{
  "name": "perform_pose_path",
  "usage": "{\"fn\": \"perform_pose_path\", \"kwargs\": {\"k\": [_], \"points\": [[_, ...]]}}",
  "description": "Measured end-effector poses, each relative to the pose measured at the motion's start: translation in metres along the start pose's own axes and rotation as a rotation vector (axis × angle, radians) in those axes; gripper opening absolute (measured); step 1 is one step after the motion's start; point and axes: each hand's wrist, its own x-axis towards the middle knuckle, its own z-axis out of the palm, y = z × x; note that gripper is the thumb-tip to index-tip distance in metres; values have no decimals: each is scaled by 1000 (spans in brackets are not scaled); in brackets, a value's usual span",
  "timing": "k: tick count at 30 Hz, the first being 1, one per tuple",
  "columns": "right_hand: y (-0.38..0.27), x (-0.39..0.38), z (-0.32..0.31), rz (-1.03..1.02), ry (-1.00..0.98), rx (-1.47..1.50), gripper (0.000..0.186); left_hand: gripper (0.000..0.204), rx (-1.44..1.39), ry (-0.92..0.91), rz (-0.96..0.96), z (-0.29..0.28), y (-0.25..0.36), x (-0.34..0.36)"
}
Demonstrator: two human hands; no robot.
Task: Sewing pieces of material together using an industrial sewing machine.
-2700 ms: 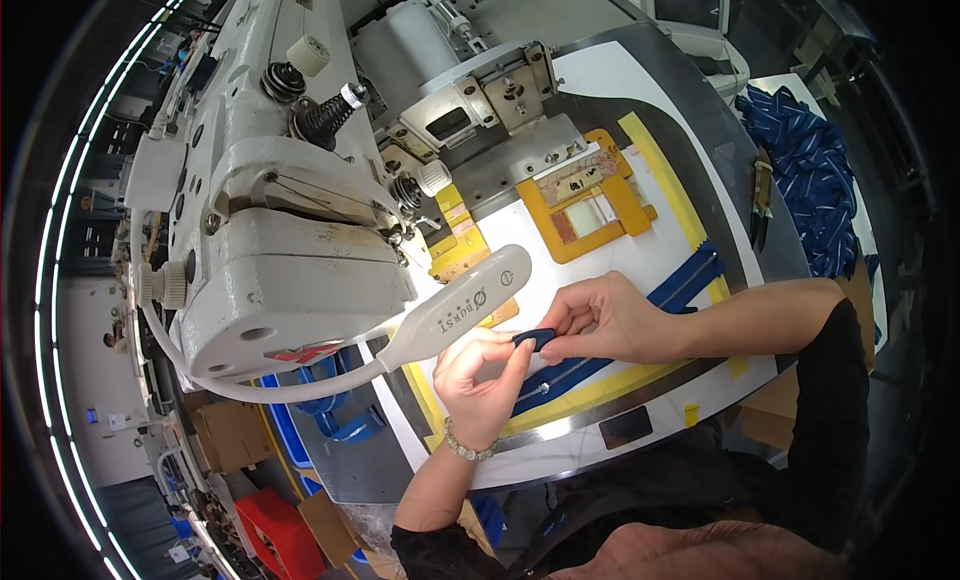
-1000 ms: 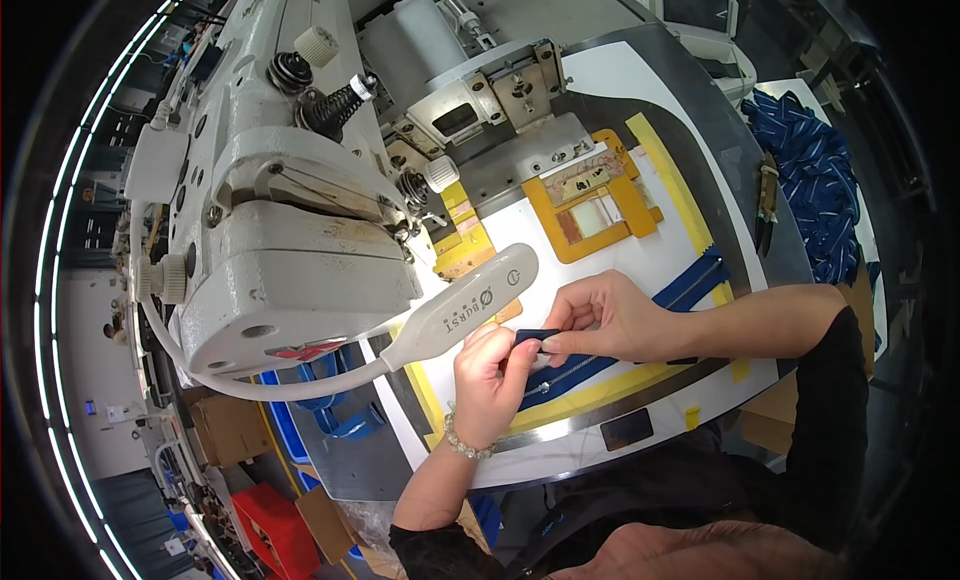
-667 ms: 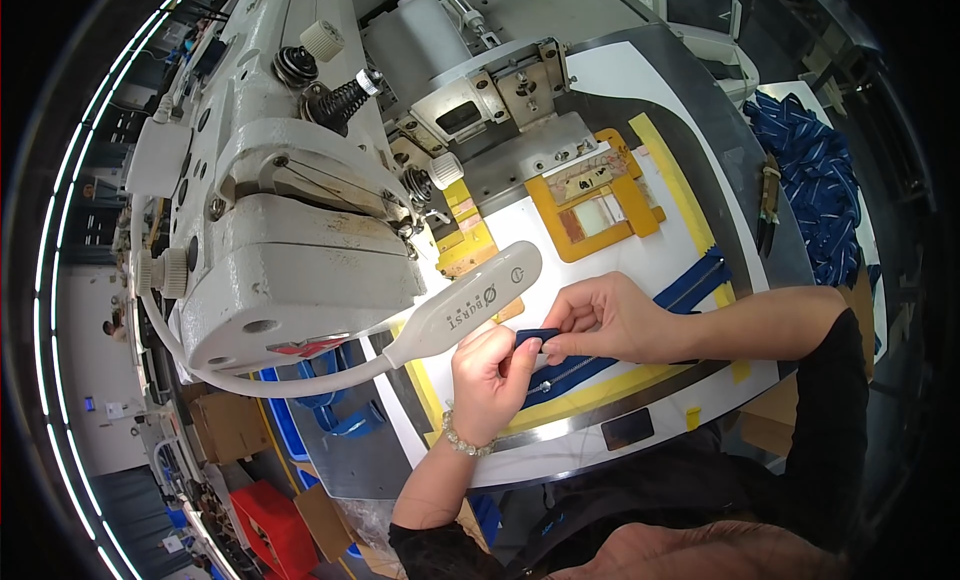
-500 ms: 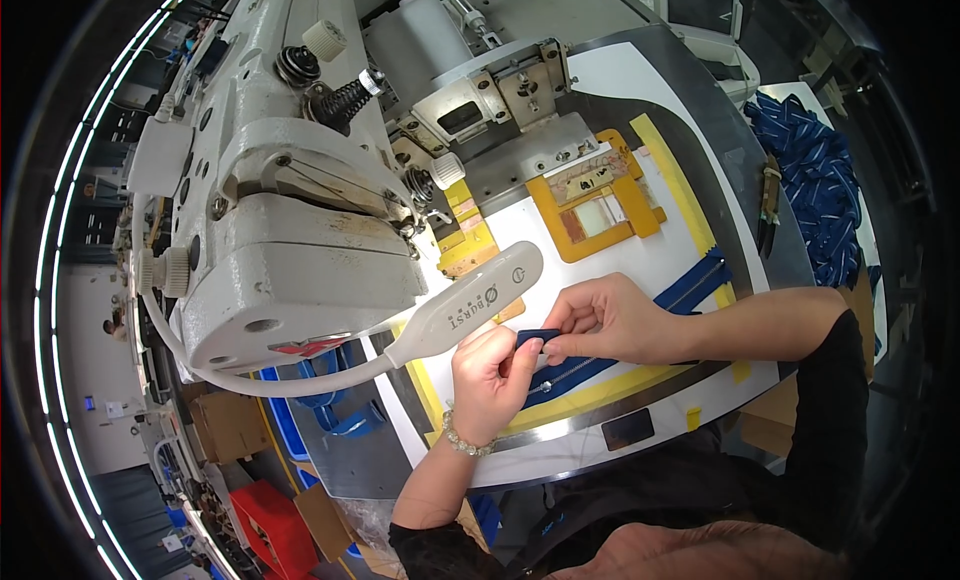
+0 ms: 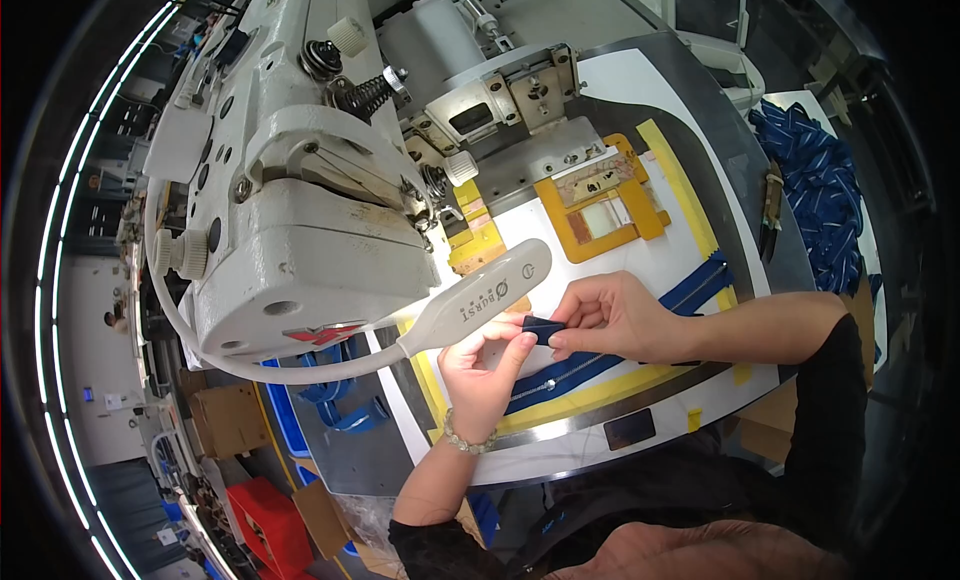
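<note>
A small dark blue piece of fabric (image 5: pixel 542 329) is pinched between my two hands, above the white work surface. My left hand (image 5: pixel 484 370), with a beaded bracelet at the wrist, grips its left end between thumb and fingers. On its right side, the thumb and fingertips of my right hand (image 5: pixel 622 318) are closed. Just below the hands lies a blue zipper (image 5: pixel 575 377) with a metal slider, along yellow tape. Another stretch of blue zipper (image 5: pixel 700 284) shows beyond my right wrist; whether the two are one piece is hidden by my hand and forearm.
A white sewing machine (image 5: pixel 310 265) fills the left, its lamp (image 5: pixel 490 295) close above my left hand. A yellow clamp frame (image 5: pixel 605 215) sits beyond my hands. Thread snips (image 5: pixel 771 205) and a heap of blue zippers (image 5: pixel 815 195) lie at right; cut blue strips (image 5: pixel 355 415) at left.
The blue fabric piece has turned and shows a wider face between my fingers. My left thumb and fingers have shifted slightly on it. The whole view has moved a little.
</note>
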Motion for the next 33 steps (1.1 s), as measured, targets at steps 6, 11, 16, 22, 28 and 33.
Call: {"fn": "perform_pose_path", "kwargs": {"k": [6,11,16,22,28,33], "points": [[-1,1,1,16,7,-6,14,8,-137,28,-120,0,3,1],[1,1,0,9,7,4,14,11,-148,62,-151,0,-1,0],[-1,1,0,3,6,-6,13,10,-27,59,-41,3,0,1],[-2,1,0,17,3,-11,13,11,48,78,0,5,6,3],[-2,0,0,15,13,-21,13,12,62,81,16,7,9,4],[-1,0,1,0,9,-37,13,12,87,96,22,7,9,3]]}}
